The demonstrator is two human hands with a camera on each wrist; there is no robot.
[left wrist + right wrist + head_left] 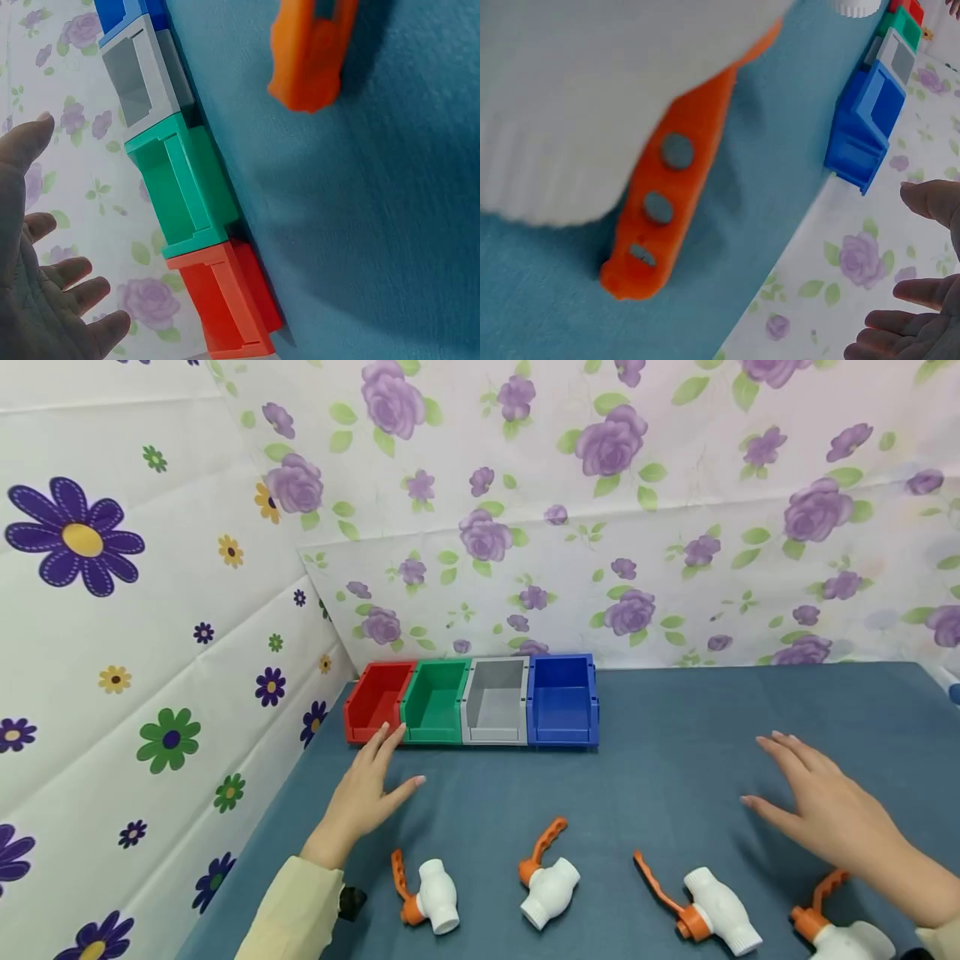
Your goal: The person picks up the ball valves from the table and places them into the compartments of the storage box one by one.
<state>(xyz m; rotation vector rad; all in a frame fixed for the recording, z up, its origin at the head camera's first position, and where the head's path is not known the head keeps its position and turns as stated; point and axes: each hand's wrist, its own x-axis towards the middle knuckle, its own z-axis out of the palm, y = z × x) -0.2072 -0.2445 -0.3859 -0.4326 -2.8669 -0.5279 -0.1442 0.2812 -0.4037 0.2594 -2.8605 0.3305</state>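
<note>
Fingers extended and thumb apart, a person's left hand (356,802) hangs empty in the air, while the right hand (832,797), likewise spread and holding nothing, hovers over the other side of a blue-grey table (667,735). The head view shows the backs of both hands; the wrist views catch the palm sides and separated fingertips. Four white valves with orange handles (551,837) lie across the near part of the table, apart from both hands: the leftmost valve (437,896) below and to the right of the left hand, the second valve (551,893) between the hands, the third valve (722,910) below and left of the right hand, and the rightmost valve (855,941) beside the right forearm (911,877), cropped by the frame's lower edge. From the head, the left fingertips overlap the red bin (357,732) and green bin (438,735); the left wrist view reveals a gap. A gray bin (495,736) and blue bin (564,736) complete the row at the back. Only the right wrist view gives a close look at a ribbed valve end and a handle's holes, though which valve cannot be told. Floral cloth (675,443) hangs behind.
</note>
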